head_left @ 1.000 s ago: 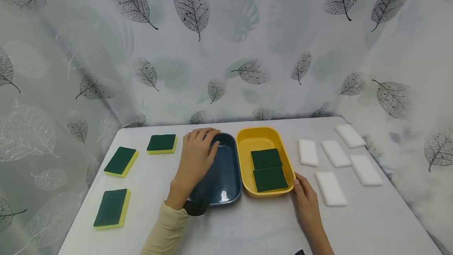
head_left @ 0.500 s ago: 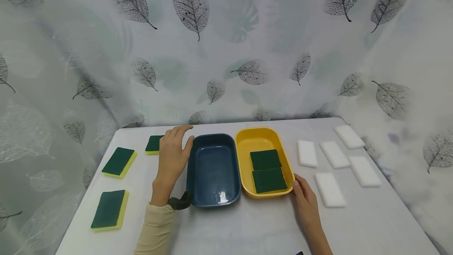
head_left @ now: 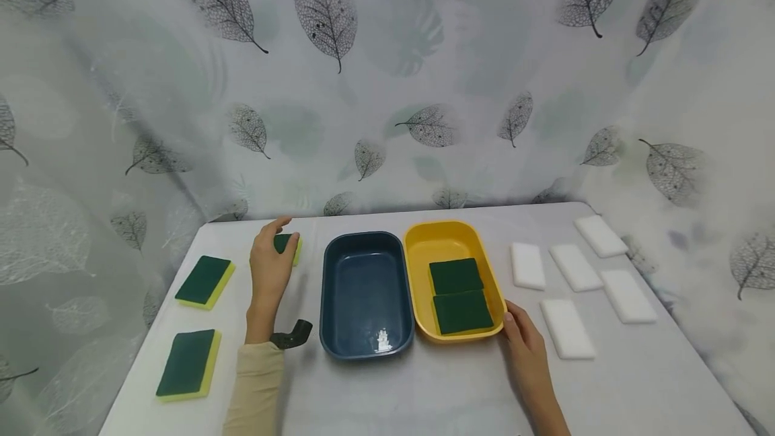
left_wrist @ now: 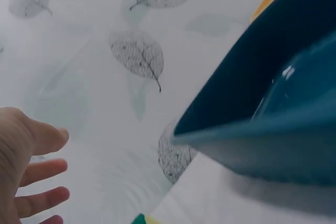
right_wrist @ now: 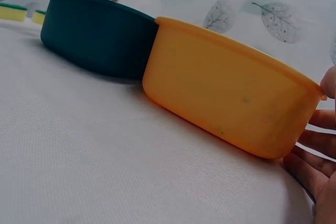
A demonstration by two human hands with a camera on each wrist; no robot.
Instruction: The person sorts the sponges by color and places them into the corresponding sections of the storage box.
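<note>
My left hand (head_left: pixel 270 264) is at a green-and-yellow scrub sponge (head_left: pixel 282 241) at the back left and hides part of it. Its fingers are spread with nothing between them in the left wrist view; I cannot tell whether it touches the sponge. My right hand (head_left: pixel 528 348) holds the near right corner of a yellow plastic container (head_left: pixel 418 288), thumb at the rim and fingers along the outer wall. Two scrub sponges (head_left: pixel 463 311) lie in that container, green side up. A dark blue container (head_left: pixel 366 301) stands beside it, nothing inside.
Two more scrub sponges, one farther back (head_left: pixel 204 281) and one nearer (head_left: pixel 188 364), lie on the left of the white-covered table (head_left: pixel 393 402). Several white sponge blocks (head_left: pixel 568 328) lie on the right. A leaf-patterned curtain (head_left: pixel 387 73) hangs behind the table.
My left hand has moved left from over the blue container to the back left sponge. The right hand stays at the yellow container.
</note>
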